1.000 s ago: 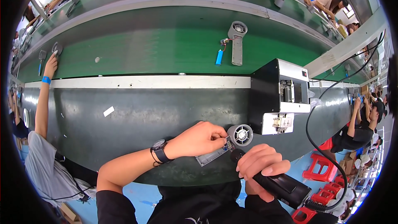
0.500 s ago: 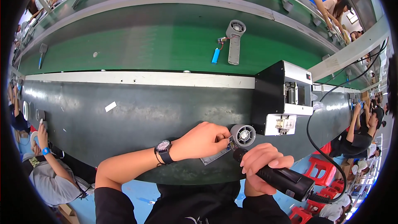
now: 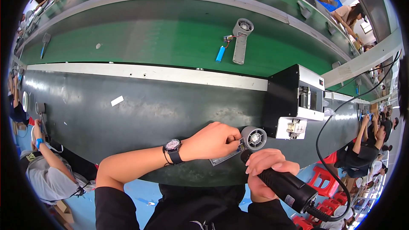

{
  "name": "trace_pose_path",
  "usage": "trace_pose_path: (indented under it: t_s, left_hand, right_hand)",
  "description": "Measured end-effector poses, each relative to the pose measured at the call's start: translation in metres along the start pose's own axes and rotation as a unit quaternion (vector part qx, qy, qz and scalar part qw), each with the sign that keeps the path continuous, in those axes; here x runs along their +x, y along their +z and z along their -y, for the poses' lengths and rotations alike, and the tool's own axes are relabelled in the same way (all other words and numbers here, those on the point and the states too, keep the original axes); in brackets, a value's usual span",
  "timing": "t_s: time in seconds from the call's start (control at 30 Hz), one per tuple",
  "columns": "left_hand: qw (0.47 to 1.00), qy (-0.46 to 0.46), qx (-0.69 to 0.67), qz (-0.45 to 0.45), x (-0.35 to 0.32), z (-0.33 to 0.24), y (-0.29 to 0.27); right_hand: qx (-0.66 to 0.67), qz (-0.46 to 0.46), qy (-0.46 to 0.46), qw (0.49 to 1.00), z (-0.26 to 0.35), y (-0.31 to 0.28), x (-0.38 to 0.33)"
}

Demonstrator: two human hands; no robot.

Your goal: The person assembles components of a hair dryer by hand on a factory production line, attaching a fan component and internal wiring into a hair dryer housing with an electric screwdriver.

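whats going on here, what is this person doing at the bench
A person at a dark workbench steadies a small grey fan unit with the left hand. The right hand holds a black corded power tool, its tip at the unit. A black box machine stands just behind. Another fan unit and a blue battery lie on the green belt.

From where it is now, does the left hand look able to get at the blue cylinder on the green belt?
Probably not: the left hand is pinching the grey fan part, with the blue cylinder far across.
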State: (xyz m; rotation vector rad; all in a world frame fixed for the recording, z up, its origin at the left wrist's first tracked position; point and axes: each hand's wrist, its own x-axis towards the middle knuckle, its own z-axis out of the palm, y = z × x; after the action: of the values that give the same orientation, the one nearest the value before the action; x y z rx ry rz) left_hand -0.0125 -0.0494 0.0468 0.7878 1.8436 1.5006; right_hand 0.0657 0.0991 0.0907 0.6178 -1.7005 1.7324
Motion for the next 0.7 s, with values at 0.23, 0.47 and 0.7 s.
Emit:
trace_pose_path:
  t_s: [0.23,0.47,0.7]
  left_hand:
    - [1.000,0.007,0.011,-0.006,-0.002,0.000,0.001]
    - [1.000,0.020,0.015,-0.010,-0.001,-0.001,0.002]
    - [0.999,0.004,0.021,-0.024,-0.007,-0.001,0.001]
  right_hand:
    - [0.044,-0.002,0.003,0.999,-0.006,-0.002,0.001]
    - [0.031,0.000,0.041,0.999,-0.005,-0.001,0.002]
    - [0.074,0.043,0.051,0.995,-0.014,-0.007,0.012]
